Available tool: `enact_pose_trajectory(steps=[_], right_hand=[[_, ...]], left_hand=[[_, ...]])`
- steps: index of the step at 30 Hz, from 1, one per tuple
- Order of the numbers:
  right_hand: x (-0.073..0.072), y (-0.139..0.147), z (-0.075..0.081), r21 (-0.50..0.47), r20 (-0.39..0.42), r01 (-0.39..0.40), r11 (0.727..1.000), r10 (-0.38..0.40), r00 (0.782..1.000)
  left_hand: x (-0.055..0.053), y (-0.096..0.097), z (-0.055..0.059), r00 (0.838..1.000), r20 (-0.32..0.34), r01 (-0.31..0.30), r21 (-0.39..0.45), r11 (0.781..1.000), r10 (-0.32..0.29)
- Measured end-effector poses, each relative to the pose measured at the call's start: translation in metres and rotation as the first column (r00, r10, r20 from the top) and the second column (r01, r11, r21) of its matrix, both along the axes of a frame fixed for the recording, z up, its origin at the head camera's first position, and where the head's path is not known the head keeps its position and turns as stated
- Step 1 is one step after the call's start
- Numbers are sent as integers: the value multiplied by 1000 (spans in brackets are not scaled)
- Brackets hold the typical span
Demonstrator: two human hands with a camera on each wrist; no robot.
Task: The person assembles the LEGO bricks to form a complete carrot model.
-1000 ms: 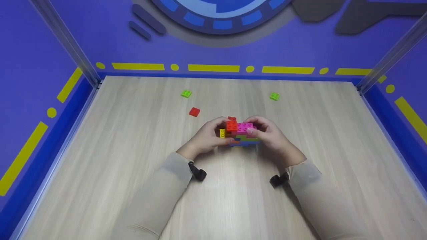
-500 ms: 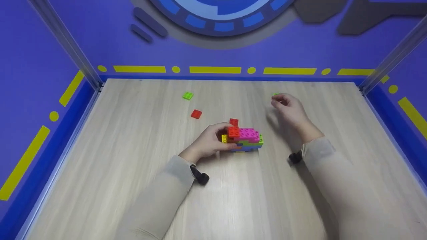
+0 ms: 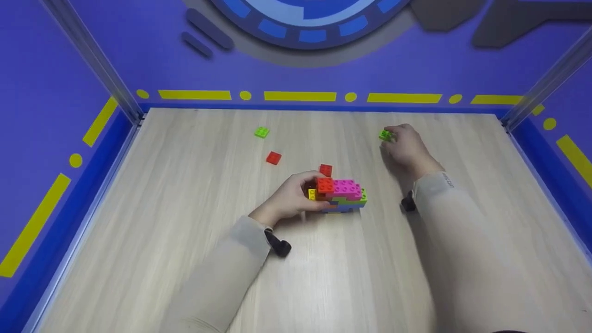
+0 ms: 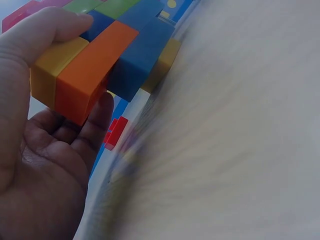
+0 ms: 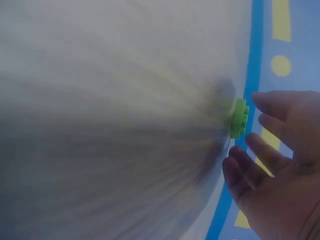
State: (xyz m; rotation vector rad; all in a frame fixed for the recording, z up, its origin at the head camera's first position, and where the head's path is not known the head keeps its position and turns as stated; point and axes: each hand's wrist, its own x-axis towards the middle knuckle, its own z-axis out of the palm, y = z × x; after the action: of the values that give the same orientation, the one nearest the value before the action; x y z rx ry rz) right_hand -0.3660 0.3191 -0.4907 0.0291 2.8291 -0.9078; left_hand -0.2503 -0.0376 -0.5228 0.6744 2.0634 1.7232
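Observation:
My left hand (image 3: pixel 296 196) grips the left end of a multicoloured block build (image 3: pixel 342 187), thumb on its near side. The build has red and pink blocks on top, with green and blue layers below. In the left wrist view, the orange and yellow end of the build (image 4: pixel 95 70) shows between thumb and fingers. At the back right, my right hand (image 3: pixel 408 145) is at a small green block (image 3: pixel 385 135), its fingers spread and loosely bent. From the right wrist, that green block (image 5: pixel 239 119) appears just beyond the fingertips, not visibly pinched.
Another green block (image 3: pixel 262 132) lies at the back left of the wooden table (image 3: pixel 203 166). A red block (image 3: pixel 274 158) lies nearer. A second red block (image 3: pixel 326 170) shows just behind the build. Blue panels (image 3: pixel 296 69) wall the table's back and sides.
My right hand has left the build and moved away to the green block at the back right. The left hand has kept its grip on the build.

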Motion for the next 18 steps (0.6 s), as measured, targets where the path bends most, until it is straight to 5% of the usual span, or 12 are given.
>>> enact_pose_trajectory(steps=[8,18], right_hand=[[-4,2,0,159,-43,14,987,-7,999],[13,0,4,13,-51,26,1000,-25,998]], left_hand=[[-1,3,1,1000,3,7,3,1000,-7],[-1,1,-1,1000,14,-7,-8,1000,7]])
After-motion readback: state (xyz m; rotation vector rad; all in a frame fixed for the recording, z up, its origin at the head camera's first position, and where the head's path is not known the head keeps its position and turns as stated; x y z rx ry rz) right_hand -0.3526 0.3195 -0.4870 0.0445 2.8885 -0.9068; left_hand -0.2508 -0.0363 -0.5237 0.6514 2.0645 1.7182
